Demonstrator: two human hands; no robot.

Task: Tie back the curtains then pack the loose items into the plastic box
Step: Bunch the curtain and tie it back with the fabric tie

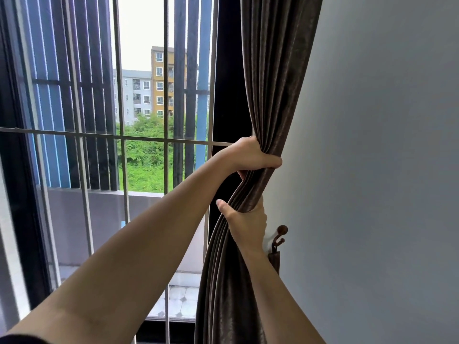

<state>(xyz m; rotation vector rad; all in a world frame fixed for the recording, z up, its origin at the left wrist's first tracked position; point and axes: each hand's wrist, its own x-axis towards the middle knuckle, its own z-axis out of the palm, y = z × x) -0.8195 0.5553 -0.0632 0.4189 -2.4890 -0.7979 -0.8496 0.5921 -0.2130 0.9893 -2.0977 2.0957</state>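
A dark brown curtain (275, 70) hangs gathered into folds at the right side of the window, against the wall. My left hand (250, 157) is closed around the bunched fabric from the left, at about mid height. Just below it, my right hand (246, 224) grips the same bundle, thumb on the window side. Low on the wall, right beside my right hand, sits a brown curled tieback hook (280, 238), with a strip of matching brown fabric (274, 263) hanging from it. No plastic box or loose items are in view.
A pale grey wall (372, 170) fills the right half of the view. To the left is the window with light metal security bars (166, 142) and a dark frame (227, 70). Outside are buildings and green bushes.
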